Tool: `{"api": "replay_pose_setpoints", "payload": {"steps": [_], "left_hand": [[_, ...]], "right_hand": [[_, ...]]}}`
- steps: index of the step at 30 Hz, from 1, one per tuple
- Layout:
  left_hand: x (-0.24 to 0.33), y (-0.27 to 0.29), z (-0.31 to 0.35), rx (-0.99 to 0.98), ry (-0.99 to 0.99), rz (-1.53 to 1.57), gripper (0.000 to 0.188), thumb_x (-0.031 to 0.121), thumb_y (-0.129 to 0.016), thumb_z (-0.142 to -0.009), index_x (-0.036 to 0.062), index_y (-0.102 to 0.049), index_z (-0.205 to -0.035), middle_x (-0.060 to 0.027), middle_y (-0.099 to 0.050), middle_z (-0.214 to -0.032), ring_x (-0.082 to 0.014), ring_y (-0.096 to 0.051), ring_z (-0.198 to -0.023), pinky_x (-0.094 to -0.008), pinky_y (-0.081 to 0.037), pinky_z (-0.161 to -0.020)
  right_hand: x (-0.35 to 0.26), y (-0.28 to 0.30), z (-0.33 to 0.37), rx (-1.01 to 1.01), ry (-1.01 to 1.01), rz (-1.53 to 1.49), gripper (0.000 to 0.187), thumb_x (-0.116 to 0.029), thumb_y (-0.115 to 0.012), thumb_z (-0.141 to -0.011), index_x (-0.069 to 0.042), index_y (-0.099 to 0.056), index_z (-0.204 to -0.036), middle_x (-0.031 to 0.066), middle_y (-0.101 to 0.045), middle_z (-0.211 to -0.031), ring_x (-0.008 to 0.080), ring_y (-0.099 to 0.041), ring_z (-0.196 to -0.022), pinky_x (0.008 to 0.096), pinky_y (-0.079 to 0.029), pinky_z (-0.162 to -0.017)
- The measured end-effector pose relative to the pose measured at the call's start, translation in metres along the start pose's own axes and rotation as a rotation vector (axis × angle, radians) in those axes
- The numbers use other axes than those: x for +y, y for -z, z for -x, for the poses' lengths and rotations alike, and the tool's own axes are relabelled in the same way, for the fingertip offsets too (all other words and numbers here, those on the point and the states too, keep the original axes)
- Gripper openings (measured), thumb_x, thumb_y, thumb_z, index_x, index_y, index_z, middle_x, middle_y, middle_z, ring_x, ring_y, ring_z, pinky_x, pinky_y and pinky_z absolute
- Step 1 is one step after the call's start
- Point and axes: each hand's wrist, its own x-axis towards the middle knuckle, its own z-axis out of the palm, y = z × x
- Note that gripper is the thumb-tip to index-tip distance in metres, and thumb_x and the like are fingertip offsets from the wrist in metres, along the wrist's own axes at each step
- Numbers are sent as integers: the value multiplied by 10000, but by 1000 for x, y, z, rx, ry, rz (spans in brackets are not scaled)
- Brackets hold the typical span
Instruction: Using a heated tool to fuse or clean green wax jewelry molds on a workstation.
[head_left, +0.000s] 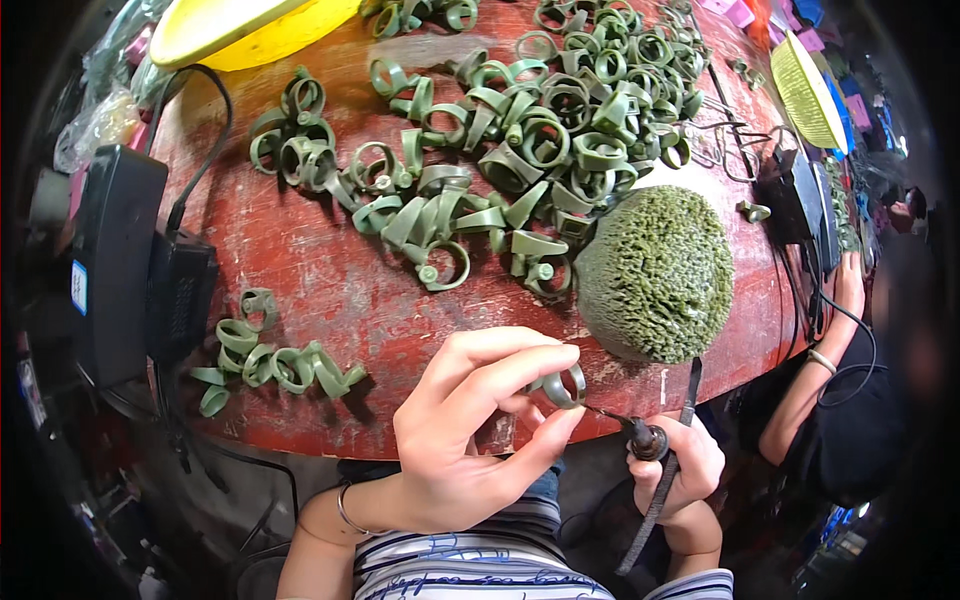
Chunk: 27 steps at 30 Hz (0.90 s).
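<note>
My left hand (470,435) pinches a small green ring (577,380) between thumb and fingertips, near the table's front edge. My right hand (690,470) is closed round a dark pen-like tool (645,440) with a thin metal tip. That tip reaches the lower edge of the ring; whether it touches, I cannot tell. A grey braided strap or cord (655,510) runs past the right hand. Just beyond the hands stands a rounded green lump (660,275) with a rough, porous top. Loose green rings (540,135) lie in a big heap behind it, and several more (290,368) lie at the left.
The red table (330,270) has worn paint. Black power boxes with cables stand at the left (115,260) and right (795,195). A yellow basin (240,35) is at the back left, a yellow-green basket (805,95) at the back right. Another person's arm (815,380) rests at the right.
</note>
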Motion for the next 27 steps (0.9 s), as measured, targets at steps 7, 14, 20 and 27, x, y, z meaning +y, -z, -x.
{"api": "replay_pose_setpoints", "payload": {"steps": [7, 14, 20, 27], "left_hand": [[-3, -2, 1, 86, -43, -73, 422, -74, -748, -683, 16, -641, -1081, -112, -561, -1056, -122, -608, -817, -190, -523, -558], [-4, -2, 2, 115, -50, -76, 430, -73, -755, -670, 29, -650, -1074, -99, -560, -1045, -118, -596, -814, -191, -505, -541], [-4, -3, 2, 111, -44, -52, 423, -73, -756, -669, 31, -655, -1067, -98, -554, -1050, -117, -591, -809, -193, -504, -541], [-3, -1, 2, 109, -38, -55, 423, -69, -756, -673, 29, -652, -1071, -101, -553, -1050, -119, -593, -814, -197, -512, -546]], "right_hand": [[-1, -5, -3, -19, -13, 31, 423, -319, -760, -768, 42, -603, -922, 114, -609, -679, 219, -599, -544, 278, -477, -490], [-3, -7, -4, 1, -6, 33, 420, -304, -762, -767, 49, -601, -929, 115, -610, -689, 225, -607, -565, 283, -485, -511], [-3, -5, -3, -21, -34, 31, 423, -298, -763, -767, 49, -598, -943, 122, -615, -707, 232, -612, -582, 289, -490, -527], [-3, -6, -3, -21, -30, 41, 422, -301, -758, -774, 47, -598, -950, 119, -616, -705, 233, -612, -578, 291, -491, -525]]}}
